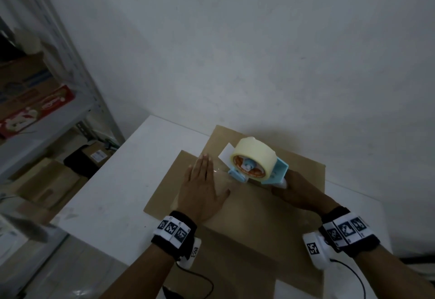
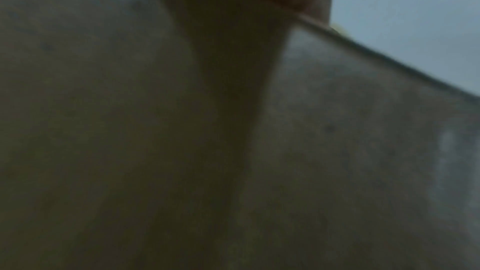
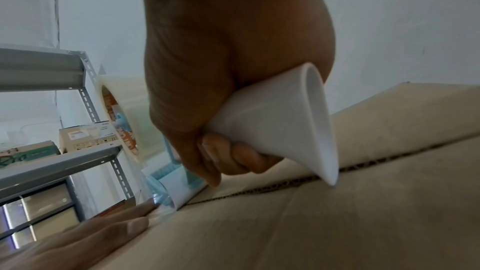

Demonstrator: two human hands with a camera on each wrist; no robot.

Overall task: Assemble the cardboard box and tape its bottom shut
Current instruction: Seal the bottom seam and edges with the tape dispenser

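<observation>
A brown cardboard box (image 1: 256,218) (image 3: 363,223) stands bottom-up on the white table (image 1: 113,202), its flaps folded shut with a seam (image 3: 285,188) between them. My left hand (image 1: 202,188) (image 3: 85,233) lies flat on the box's left end, fingers straight, pressing down clear tape (image 3: 158,210) there. My right hand (image 1: 296,192) (image 3: 223,81) grips the white handle (image 3: 285,126) of a light-blue tape dispenser (image 1: 259,164) carrying a pale roll of tape (image 1: 254,157) (image 3: 122,101). The dispenser's front end rests on the seam just right of the left fingertips. The left wrist view is dark and blurred.
A grey metal shelf rack (image 1: 58,100) (image 3: 52,161) with cartons and a red box (image 1: 35,112) stands to the left. More cartons (image 1: 47,181) sit on the floor beneath it. A white wall (image 1: 259,51) runs behind the table.
</observation>
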